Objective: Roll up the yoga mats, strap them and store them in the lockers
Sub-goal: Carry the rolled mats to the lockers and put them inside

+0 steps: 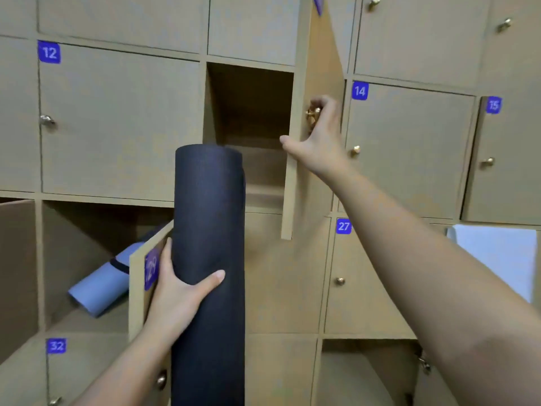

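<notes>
A rolled dark navy yoga mat (pixel 209 230) stands upright in front of me, its top end just below the open locker (pixel 251 106). My left hand (pixel 178 291) grips the roll from the left, thumb across its front. My right hand (pixel 317 133) holds the brass knob (pixel 312 114) on the open locker door (pixel 319 68), fingers curled round it. That locker's inside looks dark and bare. No strap shows on the visible part of the dark roll.
A light blue rolled mat (pixel 102 284) with a dark strap lies in the open locker at lower left, behind the half-open door 29 (pixel 140 288). Closed lockers 12 (pixel 117 121), 14 (pixel 409 148) and 27 (pixel 360 282) surround the opening. A white sheet (pixel 497 256) hangs at right.
</notes>
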Action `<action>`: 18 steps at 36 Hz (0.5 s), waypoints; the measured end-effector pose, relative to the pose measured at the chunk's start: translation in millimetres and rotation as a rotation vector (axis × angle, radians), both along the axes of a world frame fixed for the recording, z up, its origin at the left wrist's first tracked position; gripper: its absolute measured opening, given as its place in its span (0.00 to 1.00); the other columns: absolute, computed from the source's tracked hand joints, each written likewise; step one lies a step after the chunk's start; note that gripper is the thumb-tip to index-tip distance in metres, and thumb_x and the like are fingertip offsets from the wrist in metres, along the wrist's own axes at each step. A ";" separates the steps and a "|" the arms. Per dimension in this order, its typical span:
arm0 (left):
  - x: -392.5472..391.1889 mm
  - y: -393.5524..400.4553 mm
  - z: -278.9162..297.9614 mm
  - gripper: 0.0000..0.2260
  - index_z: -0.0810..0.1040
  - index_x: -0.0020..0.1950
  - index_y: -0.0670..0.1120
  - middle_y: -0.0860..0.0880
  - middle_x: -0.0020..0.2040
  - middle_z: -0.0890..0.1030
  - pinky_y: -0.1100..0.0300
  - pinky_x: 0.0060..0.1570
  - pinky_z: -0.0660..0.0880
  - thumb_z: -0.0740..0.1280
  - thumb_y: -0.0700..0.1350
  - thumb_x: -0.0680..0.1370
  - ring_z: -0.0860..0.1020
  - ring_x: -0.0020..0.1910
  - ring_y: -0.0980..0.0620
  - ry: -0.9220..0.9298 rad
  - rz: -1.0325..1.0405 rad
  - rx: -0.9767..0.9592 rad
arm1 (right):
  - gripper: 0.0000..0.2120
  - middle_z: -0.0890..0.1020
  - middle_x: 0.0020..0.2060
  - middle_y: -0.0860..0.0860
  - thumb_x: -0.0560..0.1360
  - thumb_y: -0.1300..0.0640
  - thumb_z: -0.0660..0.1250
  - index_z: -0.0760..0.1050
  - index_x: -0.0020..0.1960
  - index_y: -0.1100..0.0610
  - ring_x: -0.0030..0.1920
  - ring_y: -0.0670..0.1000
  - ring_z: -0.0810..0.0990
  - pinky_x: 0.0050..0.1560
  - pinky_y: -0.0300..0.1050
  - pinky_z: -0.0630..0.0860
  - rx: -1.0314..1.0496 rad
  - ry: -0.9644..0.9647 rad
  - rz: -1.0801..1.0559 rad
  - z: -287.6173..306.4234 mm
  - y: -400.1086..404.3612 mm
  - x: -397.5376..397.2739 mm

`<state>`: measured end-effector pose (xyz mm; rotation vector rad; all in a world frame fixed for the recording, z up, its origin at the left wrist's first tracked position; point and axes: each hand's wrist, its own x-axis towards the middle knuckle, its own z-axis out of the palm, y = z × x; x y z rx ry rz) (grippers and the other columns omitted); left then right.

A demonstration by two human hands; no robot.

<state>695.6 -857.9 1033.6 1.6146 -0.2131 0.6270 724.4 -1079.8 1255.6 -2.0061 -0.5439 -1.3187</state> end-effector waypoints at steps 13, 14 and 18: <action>-31.5 -72.5 1.3 0.46 0.54 0.76 0.61 0.60 0.66 0.69 0.56 0.59 0.69 0.79 0.47 0.67 0.71 0.62 0.56 0.004 -0.101 -0.111 | 0.32 0.59 0.74 0.53 0.77 0.64 0.65 0.57 0.77 0.55 0.72 0.50 0.64 0.70 0.35 0.59 0.066 -0.006 -0.221 -71.5 -79.2 -74.3; -34.4 -77.4 1.2 0.46 0.54 0.76 0.60 0.60 0.66 0.69 0.57 0.58 0.69 0.79 0.46 0.68 0.71 0.62 0.56 0.000 -0.112 -0.115 | 0.31 0.60 0.74 0.53 0.77 0.65 0.64 0.57 0.77 0.56 0.72 0.50 0.64 0.67 0.30 0.56 0.090 0.000 -0.235 -74.7 -88.8 -77.4; -42.8 -93.4 -0.9 0.44 0.55 0.76 0.60 0.60 0.67 0.69 0.62 0.52 0.70 0.78 0.45 0.68 0.72 0.62 0.56 0.002 -0.141 -0.132 | 0.33 0.60 0.73 0.55 0.75 0.72 0.58 0.53 0.78 0.58 0.70 0.48 0.61 0.60 0.18 0.49 0.159 0.001 -0.283 -84.2 -127.0 -86.2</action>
